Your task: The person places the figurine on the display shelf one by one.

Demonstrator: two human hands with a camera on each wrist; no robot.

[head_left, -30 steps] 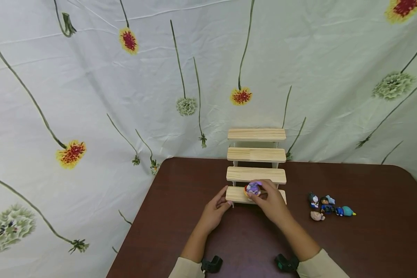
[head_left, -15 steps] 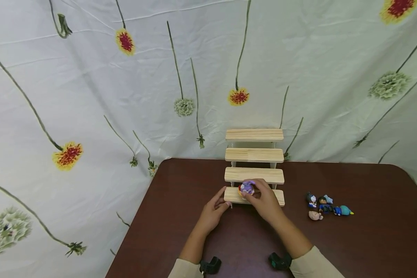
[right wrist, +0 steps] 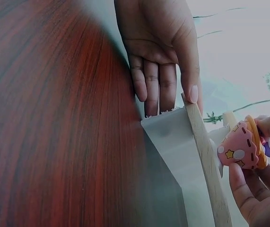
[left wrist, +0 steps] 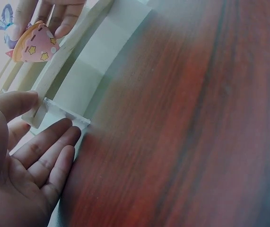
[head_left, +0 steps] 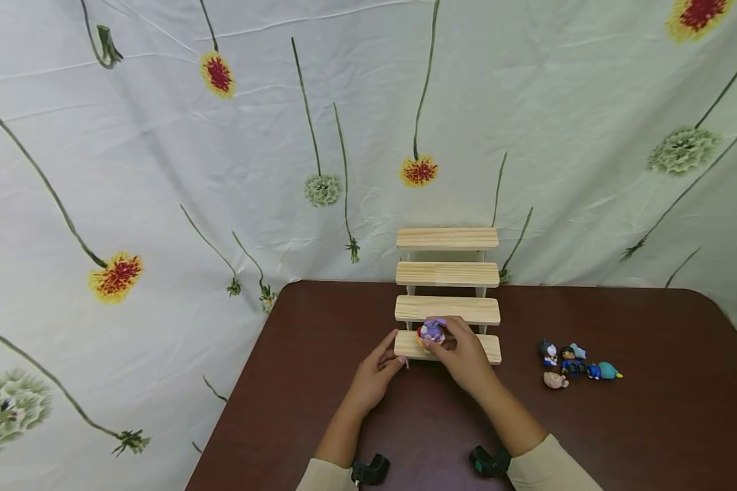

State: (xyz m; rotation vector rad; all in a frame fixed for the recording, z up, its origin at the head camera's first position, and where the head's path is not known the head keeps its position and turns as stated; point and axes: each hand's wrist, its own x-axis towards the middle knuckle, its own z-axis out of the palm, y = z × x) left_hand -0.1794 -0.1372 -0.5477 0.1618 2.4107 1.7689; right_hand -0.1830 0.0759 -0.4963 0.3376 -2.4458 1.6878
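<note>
A tiered wooden display stand (head_left: 447, 311) has several pale planks on white supports. Over its lowest step my right hand (head_left: 467, 354) pinches a small toy figurine (head_left: 431, 331), which has a purple body with long ears. Its pink lower part (left wrist: 38, 45) shows yellow stars below an orange rim. Whether its base touches the plank I cannot tell. At the left end of that step my left hand (head_left: 371, 375) holds the plank edge between thumb and index finger. The left hand's other fingers (right wrist: 163, 85) lie by the white support.
Several small toy figures (head_left: 574, 361) lie grouped on the dark brown table (head_left: 663, 423), right of the stand. Behind the table hangs a white cloth (head_left: 252, 150) printed with flowers. Both wrists wear black devices (head_left: 371, 470).
My right hand has slid the figurine a little left along the lowest step. The left hand keeps its place at the plank's end. The head view has shifted slightly.
</note>
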